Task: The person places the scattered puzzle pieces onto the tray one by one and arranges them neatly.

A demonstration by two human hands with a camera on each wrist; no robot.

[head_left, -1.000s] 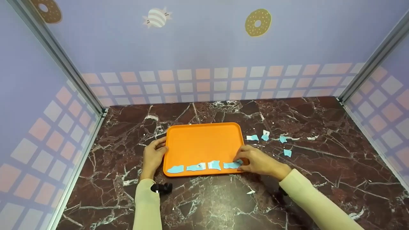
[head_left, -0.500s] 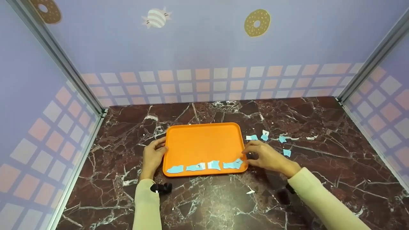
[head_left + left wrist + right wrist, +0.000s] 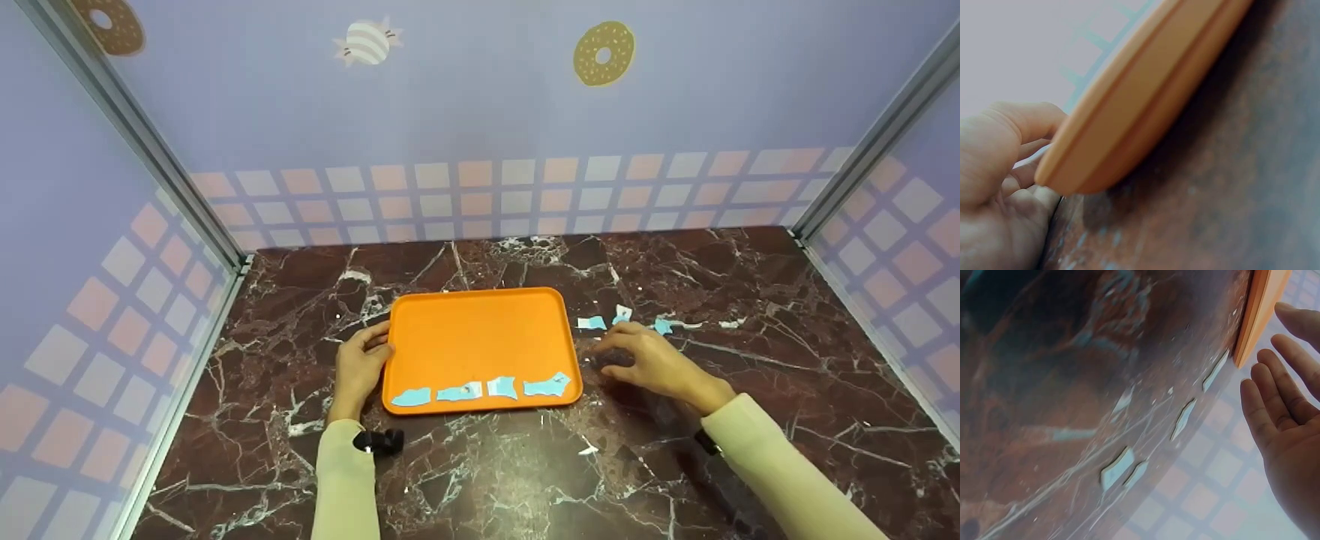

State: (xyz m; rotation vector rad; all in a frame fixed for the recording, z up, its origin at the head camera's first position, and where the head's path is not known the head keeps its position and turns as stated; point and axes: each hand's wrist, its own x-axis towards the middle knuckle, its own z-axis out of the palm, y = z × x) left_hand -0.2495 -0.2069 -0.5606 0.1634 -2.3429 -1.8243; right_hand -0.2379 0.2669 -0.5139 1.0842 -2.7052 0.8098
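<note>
An orange tray [image 3: 480,337] lies on the dark marbled table. My left hand [image 3: 362,367] grips its left edge, with the thumb at the rim in the left wrist view. Along the tray's near side sit several flat blue-and-white pieces with irregular edges, among them a rightmost piece [image 3: 547,385] in the near right corner. Off the tray's right side, my right hand [image 3: 656,366] hovers over the table. Its fingers are loosely extended with nothing between them, as the right wrist view also shows. Several more flat pieces [image 3: 1118,468] lie beyond that hand, one hidden behind it in the head view.
A pale left wall [image 3: 97,300], a back wall [image 3: 480,112] and a right wall [image 3: 919,247] enclose the table [image 3: 480,480]. A small white scrap [image 3: 589,451] lies near the front, below the tray's right corner.
My right hand has let go of the rightmost piece in the tray's near corner and moved right, off the tray toward the loose pieces. The left hand and tray have stayed put.
</note>
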